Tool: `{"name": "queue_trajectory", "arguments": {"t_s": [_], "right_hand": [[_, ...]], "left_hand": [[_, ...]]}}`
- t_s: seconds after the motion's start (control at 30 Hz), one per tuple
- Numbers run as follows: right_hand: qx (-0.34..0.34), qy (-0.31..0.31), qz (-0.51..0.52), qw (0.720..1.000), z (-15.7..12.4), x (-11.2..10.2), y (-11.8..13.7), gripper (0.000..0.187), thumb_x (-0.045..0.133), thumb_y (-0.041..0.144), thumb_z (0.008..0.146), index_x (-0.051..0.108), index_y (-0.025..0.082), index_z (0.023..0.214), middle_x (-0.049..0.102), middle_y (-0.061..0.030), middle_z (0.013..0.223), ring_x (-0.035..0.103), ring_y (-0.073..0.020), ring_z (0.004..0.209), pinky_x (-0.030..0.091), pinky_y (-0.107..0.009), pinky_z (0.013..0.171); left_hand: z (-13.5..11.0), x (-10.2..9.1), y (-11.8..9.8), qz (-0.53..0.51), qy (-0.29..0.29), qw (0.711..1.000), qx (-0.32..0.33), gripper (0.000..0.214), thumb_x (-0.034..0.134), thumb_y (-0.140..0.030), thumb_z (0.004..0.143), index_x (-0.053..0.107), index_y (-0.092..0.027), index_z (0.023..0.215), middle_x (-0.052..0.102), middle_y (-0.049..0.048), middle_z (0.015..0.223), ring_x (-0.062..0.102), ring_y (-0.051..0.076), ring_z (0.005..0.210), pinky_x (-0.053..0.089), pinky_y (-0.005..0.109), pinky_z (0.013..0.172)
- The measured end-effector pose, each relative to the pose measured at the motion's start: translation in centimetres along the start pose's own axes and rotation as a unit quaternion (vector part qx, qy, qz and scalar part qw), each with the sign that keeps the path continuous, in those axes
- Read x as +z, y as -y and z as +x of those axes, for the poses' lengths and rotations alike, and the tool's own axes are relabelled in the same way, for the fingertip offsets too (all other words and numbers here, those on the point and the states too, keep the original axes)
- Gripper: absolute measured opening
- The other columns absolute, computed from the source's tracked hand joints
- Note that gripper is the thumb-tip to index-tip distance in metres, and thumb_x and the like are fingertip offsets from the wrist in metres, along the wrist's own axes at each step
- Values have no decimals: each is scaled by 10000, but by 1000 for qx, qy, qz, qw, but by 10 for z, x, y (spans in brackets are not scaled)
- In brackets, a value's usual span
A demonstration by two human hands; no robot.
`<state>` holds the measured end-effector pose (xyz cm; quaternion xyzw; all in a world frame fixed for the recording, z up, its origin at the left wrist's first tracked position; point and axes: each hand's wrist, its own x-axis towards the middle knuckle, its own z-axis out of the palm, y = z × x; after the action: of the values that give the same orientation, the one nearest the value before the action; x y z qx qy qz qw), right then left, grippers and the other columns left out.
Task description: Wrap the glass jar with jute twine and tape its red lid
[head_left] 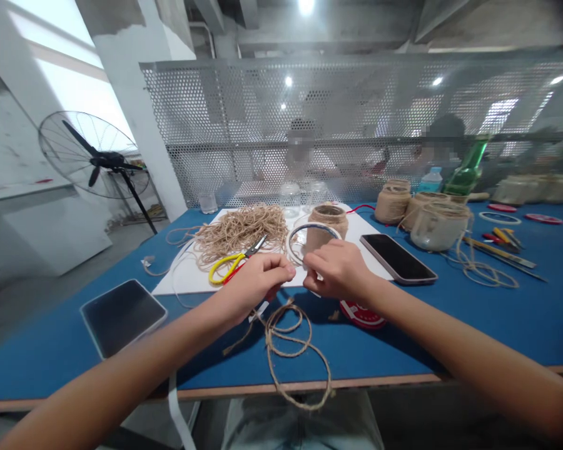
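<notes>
My right hand (336, 269) is closed on a thin white ring, a roll of tape (290, 242), held upright over the white sheet (169, 286). Close beside it, my left hand (265, 275) is pinched; anything between its fingertips is too small to make out. Scissors with yellow handles (223, 265) lie just behind the left hand. Beneath both hands a loose length of twine (304, 340) loops over the table's front edge, with a small white scrap (259, 311) near its end. A twine-wrapped jar (331, 215) stands behind the roll, partly hidden by it.
A twine heap (253, 228) covers part of the sheet. A phone (398, 257) lies right, a dark-screened device (124, 315) left. Wrapped jars (393, 201), a green bottle (469, 169) and tools (502, 253) occupy the right. A perforated metal screen (244, 125) borders the back; people sit beyond.
</notes>
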<state>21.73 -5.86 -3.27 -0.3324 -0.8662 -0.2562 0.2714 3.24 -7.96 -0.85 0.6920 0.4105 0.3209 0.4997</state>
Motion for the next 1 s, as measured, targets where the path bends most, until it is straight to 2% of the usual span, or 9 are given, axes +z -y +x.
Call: {"name": "queue_trajectory", "arguments": {"t_s": [0.23, 0.37, 0.47, 0.6, 0.77, 0.83, 0.9, 0.93, 1.0], "right_hand": [[-15, 34, -15, 999, -3, 2, -3, 172, 435, 216, 736, 556, 205, 615, 496, -9, 507, 355, -133, 513, 249, -295, 572], [-14, 37, -27, 999, -9, 3, -12, 162, 448, 189, 709, 550, 190, 582, 487, -12, 490, 332, -127, 496, 248, -295, 569], [-39, 23, -24, 999, -9, 2, -14, 159, 445, 177, 702, 556, 177, 588, 505, -14, 498, 322, -123, 490, 254, -284, 562], [-79, 80, 32, 993, -3, 4, -6, 157, 447, 218, 738, 581, 167, 674, 543, -29, 586, 376, -138, 547, 278, -286, 589], [-114, 148, 126, 974, -4, 14, -1, 245, 447, 181, 790, 597, 170, 984, 571, -89, 888, 471, -179, 777, 314, -368, 803], [-70, 133, 182, 972, -4, 14, -3, 283, 444, 143, 791, 579, 175, 1038, 557, -106, 960, 478, -197, 851, 316, -394, 828], [15, 104, 278, 955, -2, 8, -6, 235, 430, 127, 803, 585, 156, 977, 554, -109, 965, 480, -202, 905, 349, -367, 812], [67, 82, 338, 935, 0, 4, -7, 214, 405, 130, 822, 575, 147, 952, 561, -96, 925, 491, -185, 883, 370, -340, 791], [163, 88, 440, 879, 3, -6, -10, 163, 404, 157, 839, 555, 151, 902, 571, -61, 875, 514, -154, 825, 394, -296, 748]], "left_hand": [[-1, 3, 0, -99, 4, 995, -31, 189, 530, -228, 656, 400, -151, 544, 314, -65, 471, 262, 44, 433, 225, 188, 425], [-5, -17, -8, -122, -13, 992, 25, 236, 498, -226, 643, 342, -163, 477, 279, -60, 437, 265, 52, 411, 258, 209, 430], [-5, -34, -13, -69, -59, 993, 82, 197, 529, -235, 669, 411, -159, 531, 359, -49, 460, 339, 63, 440, 280, 211, 448], [-3, -37, -12, 39, -10, 995, 96, 207, 505, -302, 766, 470, -153, 626, 457, -30, 542, 428, 78, 509, 319, 209, 484], [-4, -29, -10, 183, 22, 975, 125, 169, 463, -303, 818, 472, -163, 723, 464, -43, 595, 426, 73, 533, 314, 202, 509], [-4, -27, -10, 229, 44, 964, 125, 149, 440, -285, 828, 472, -167, 744, 467, -42, 612, 419, 74, 541, 304, 203, 515], [-3, -27, -10, 268, 56, 954, 125, 141, 426, -275, 831, 476, -168, 752, 473, -38, 625, 419, 81, 559, 299, 205, 525], [-2, -27, -10, 283, 59, 949, 125, 141, 422, -273, 831, 477, -169, 753, 475, -37, 628, 419, 84, 567, 297, 206, 530], [1, -25, -11, 303, 66, 943, 124, 143, 417, -269, 829, 474, -170, 743, 473, -38, 624, 414, 89, 576, 291, 206, 536]]}}
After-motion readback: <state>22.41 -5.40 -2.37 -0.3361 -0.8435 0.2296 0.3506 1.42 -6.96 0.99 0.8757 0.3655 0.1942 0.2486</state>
